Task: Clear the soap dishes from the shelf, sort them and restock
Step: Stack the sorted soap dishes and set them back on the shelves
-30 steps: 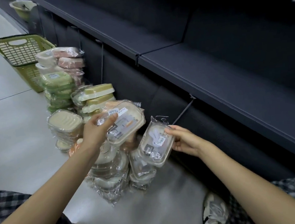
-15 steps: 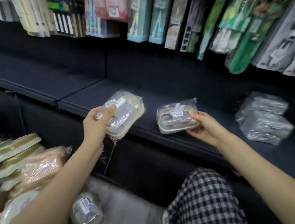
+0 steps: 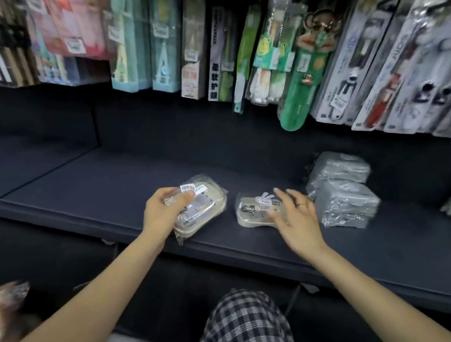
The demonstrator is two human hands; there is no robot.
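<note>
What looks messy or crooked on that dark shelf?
Nothing is damaged or spilled. The wrapped soap dish under the open right hand lies askew to the shelf edge, unlike the gray wrapped packs stacked beside it.

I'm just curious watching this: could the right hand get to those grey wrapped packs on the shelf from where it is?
Probably yes. The right hand is open over the small soap dish, and the grey packs lie just beside it on the same shelf, with nothing between them.

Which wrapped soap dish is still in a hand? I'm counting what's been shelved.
The larger beige dish, gripped by the left hand. The smaller dish lies on the shelf beside the open right hand.
</note>
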